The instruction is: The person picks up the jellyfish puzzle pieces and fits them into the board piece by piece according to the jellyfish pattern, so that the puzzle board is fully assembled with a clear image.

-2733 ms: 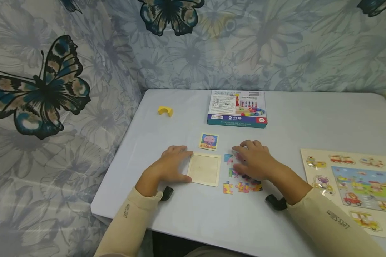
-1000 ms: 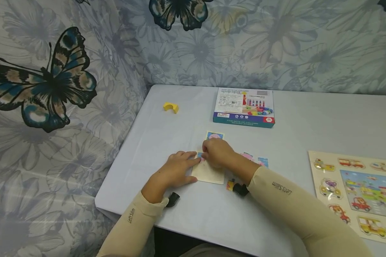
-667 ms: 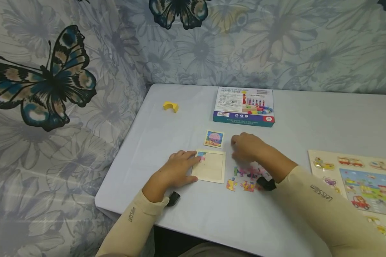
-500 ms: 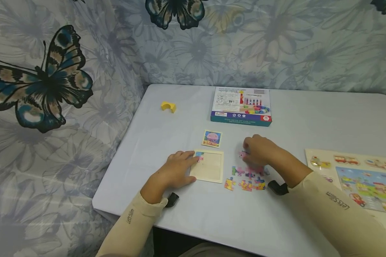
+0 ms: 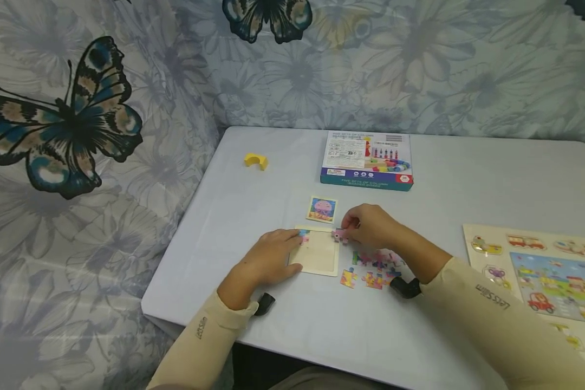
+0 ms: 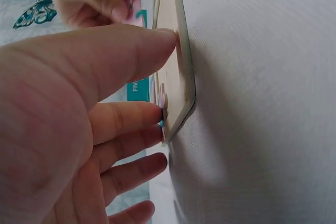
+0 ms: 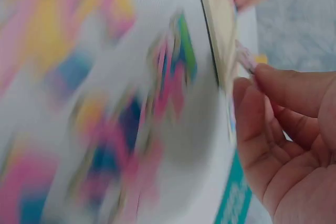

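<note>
A shallow wooden puzzle tray (image 5: 317,260) lies on the table, with a blue-and-pink jigsaw piece (image 5: 304,234) in its far left corner. My left hand (image 5: 271,259) rests along the tray's left side. Its index fingertip touches the corner piece, and its thumb lies on the tray's near left rim, fingers fairly straight. Between thumb and finger my right hand (image 5: 372,226) pinches a pink jigsaw piece (image 5: 338,235), held over the tray's far right corner. More loose jigsaw pieces (image 5: 372,280) lie right of the tray, partly hidden by the right hand. In the right wrist view they look blurred.
A small jellyfish picture card (image 5: 322,209) lies just beyond the tray. Farther back are a flat toy box (image 5: 366,161) and a yellow arched block (image 5: 256,161). A large vehicle puzzle board (image 5: 541,281) occupies the table's right side.
The right hand set the corner piece in the tray, went back to the loose pieces, picked up a pink one and carried it left to the tray. The left hand stays at the tray's left side.
</note>
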